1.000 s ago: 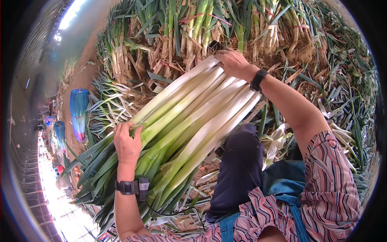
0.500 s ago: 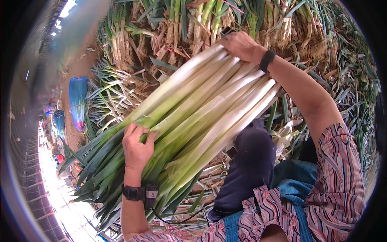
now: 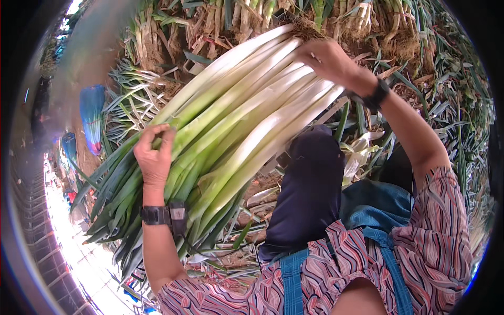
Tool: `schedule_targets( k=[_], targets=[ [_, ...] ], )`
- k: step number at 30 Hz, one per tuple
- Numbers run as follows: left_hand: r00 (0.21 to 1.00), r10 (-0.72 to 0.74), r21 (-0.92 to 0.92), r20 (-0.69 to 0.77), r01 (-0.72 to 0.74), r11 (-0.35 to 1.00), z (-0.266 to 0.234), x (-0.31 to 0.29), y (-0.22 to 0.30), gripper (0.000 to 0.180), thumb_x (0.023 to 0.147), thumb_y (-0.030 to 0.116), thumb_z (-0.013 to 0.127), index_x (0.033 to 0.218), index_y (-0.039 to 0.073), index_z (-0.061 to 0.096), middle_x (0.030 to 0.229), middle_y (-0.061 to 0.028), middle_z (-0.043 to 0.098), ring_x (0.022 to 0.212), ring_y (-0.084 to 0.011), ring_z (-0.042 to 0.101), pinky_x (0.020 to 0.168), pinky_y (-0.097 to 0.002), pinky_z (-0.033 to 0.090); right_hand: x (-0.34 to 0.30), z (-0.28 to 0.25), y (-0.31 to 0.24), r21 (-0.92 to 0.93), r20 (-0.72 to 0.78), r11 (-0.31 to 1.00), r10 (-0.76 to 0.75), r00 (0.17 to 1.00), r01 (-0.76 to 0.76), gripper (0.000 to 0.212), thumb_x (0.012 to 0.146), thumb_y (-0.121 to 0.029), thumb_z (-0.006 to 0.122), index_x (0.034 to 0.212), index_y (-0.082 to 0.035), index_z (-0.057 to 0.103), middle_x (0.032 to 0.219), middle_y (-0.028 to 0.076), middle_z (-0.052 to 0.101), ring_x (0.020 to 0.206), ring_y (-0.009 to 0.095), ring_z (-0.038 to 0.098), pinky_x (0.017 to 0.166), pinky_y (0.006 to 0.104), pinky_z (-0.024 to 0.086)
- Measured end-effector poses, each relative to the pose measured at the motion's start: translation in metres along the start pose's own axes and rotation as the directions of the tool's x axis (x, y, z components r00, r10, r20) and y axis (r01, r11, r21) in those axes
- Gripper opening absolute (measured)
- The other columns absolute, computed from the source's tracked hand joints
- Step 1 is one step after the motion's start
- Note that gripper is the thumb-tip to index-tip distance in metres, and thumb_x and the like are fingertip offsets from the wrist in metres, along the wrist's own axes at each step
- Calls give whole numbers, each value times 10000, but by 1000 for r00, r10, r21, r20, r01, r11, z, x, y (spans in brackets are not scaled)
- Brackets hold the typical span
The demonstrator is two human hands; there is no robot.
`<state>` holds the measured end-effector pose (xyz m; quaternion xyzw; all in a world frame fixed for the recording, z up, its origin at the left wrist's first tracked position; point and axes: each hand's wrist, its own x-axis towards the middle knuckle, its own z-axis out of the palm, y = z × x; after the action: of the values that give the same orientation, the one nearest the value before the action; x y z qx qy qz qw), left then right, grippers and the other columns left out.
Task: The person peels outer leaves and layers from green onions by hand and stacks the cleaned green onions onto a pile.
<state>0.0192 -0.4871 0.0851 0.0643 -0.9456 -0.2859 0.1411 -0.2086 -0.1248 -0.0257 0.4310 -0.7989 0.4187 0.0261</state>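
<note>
A wide bundle of long leeks lies slantwise across my lap, with white root ends at the upper right and dark green leaves at the lower left. My left hand is over the stalks where the leaves begin. Its thumb and fingertips are pinched together on what looks like a leek leaf edge. My right hand, smeared by motion, is at the white ends beside the brown roots. Whether its fingers hold a stalk does not show. A dark band sits on each wrist.
Root-on bundles of leeks stand along the far side. Thinner loose stalks lie at the left, by blue-wrapped bundles. Leaf scraps litter the ground beside my knee. Heaped green leaves line the right.
My left hand has shifted up and left in the picture. My right hand has moved slightly right and down from the upper end of the leeks, uncovering roots there.
</note>
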Motion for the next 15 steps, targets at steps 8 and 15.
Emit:
schedule_targets(
  k=[8,15],
  targets=[
    [962,42,317,270,-130,939,1,-67,126,250,827,172,724,953,-5,600,924,-124,577,841,-299,595,740,-379,489,-84,-19,-12,-70,100,997,-4,995,11,235,805,-143,716,1013,-45,669,1002,117,668,991,301,605,868,400,476],
    [977,41,616,211,-166,770,-17,-82,103,270,827,149,681,1040,-2,613,854,-163,576,792,-345,584,663,-442,485,-64,-15,-6,-73,135,997,-1,991,11,253,850,-155,665,1083,-58,655,950,109,625,891,316,581,801,408,479]
  ],
)
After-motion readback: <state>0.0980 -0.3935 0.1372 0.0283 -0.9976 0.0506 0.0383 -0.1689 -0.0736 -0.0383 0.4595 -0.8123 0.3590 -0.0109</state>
